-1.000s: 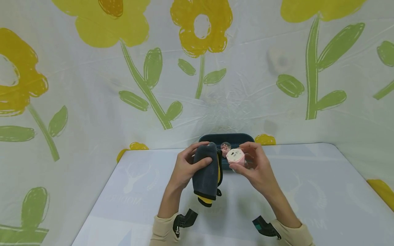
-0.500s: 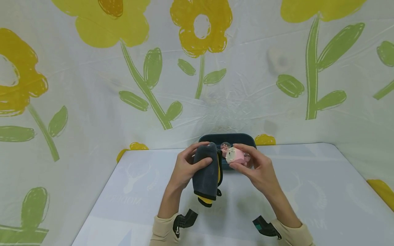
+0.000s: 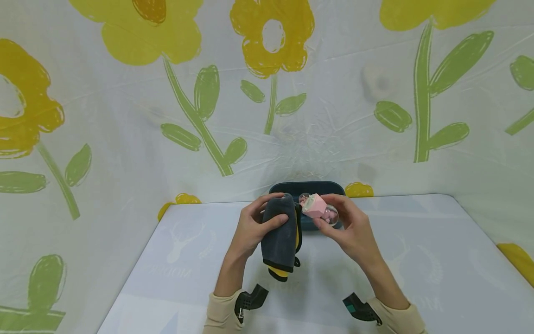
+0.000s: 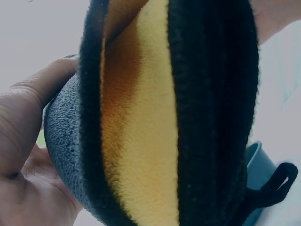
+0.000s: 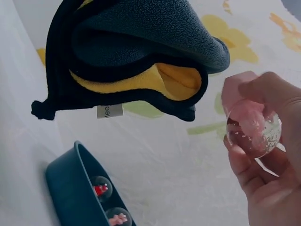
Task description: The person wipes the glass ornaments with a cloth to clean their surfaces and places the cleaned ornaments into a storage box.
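My left hand grips a folded cloth, dark grey with a yellow inner side, black edging and a small loop. In the left wrist view the yellow layer shows between its dark borders. My right hand pinches a small snow globe with a pink faceted base and a clear ball holding a pink figure. The globe is tilted, its base pointing toward the cloth. Behind both hands stands a dark teal bin, with another pink snow globe in it.
In the right wrist view the bin holds a globe with a red figure and one with a pink figure. A white table lies below, and a flower-print sheet hangs behind.
My right fingers have turned the snow globe: its white underside faced the head camera before, and now its pink side and clear ball show. The left hand and cloth have stayed put.
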`<action>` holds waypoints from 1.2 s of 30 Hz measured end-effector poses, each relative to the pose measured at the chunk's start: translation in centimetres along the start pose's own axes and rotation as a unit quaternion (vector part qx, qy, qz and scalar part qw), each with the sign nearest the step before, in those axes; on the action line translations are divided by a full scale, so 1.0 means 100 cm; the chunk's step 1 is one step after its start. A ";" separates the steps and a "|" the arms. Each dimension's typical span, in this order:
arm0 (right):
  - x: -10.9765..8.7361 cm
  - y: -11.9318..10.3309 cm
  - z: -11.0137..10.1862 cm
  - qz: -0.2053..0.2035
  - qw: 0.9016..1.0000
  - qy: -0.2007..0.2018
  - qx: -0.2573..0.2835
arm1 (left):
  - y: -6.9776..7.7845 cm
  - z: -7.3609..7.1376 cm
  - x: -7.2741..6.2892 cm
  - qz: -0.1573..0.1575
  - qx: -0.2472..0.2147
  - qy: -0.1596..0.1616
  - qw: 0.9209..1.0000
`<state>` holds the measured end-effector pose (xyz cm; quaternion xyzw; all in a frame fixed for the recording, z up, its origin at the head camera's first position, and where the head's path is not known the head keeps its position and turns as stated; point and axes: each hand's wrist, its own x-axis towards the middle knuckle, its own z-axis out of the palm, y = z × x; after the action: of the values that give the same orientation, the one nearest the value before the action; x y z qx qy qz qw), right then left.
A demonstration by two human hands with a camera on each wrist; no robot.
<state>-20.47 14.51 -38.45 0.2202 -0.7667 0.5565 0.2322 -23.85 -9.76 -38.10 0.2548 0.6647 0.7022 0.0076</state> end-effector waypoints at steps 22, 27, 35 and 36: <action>0.000 -0.003 -0.001 0.012 1.000 0.022 0.020 | 0.001 0.000 0.000 -0.004 0.000 0.004 1.000; 0.000 0.001 -0.004 -0.002 0.999 -0.007 0.036 | 0.001 0.000 -0.001 -0.009 -0.002 0.006 1.000; 0.001 0.000 -0.007 -0.014 0.997 -0.070 0.008 | 0.000 -0.001 0.001 -0.007 0.003 0.022 1.000; 0.001 -0.001 -0.007 -0.019 0.997 -0.077 0.002 | 0.000 -0.001 0.001 -0.006 0.002 0.025 1.000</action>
<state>-20.44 15.15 -38.10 0.2778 -0.7767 0.5350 0.1827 -23.98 -9.82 -38.10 0.2330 0.6677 0.7070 -0.0048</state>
